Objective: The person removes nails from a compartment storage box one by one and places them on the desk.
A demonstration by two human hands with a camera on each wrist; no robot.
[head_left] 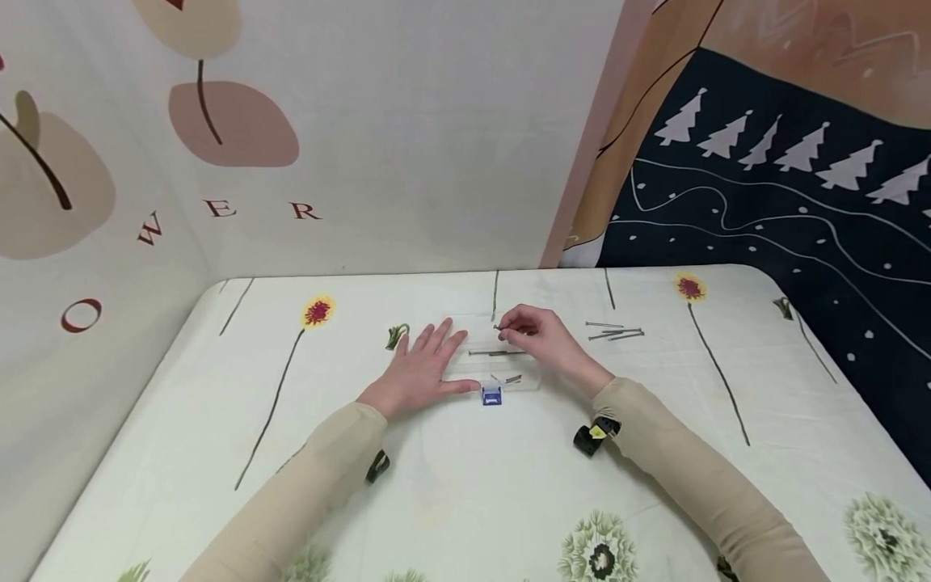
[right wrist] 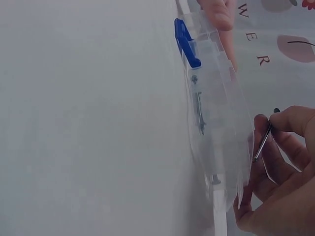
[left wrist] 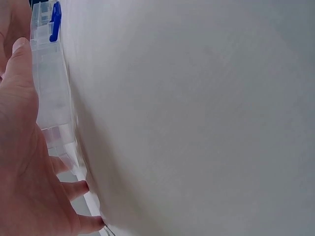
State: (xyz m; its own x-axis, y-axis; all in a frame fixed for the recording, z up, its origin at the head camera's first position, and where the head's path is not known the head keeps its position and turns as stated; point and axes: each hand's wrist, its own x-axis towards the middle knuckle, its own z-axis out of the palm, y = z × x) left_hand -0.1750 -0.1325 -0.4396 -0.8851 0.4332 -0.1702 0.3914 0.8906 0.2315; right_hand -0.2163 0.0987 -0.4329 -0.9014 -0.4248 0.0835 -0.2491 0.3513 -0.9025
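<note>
Left hand (head_left: pixel 418 365) lies spread, steadying the box (head_left: pixel 494 360); right hand (head_left: pixel 538 333) pinches a nail (right wrist: pixel 262 142) above it. A loose pinch could drop the nail beside the box.

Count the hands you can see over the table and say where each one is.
2. The left hand lies flat with straight fingers against the clear box. The right hand is above the box, pinching a nail.

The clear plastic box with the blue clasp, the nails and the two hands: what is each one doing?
Clear plastic box with blue clasp: flat on table, holding nails.
Left hand: fingers straight, pressing box's left side.
Right hand: pinching one thin metal nail over the box.
Loose metal nails: lying on tablecloth, right of box, untouched.
</note>
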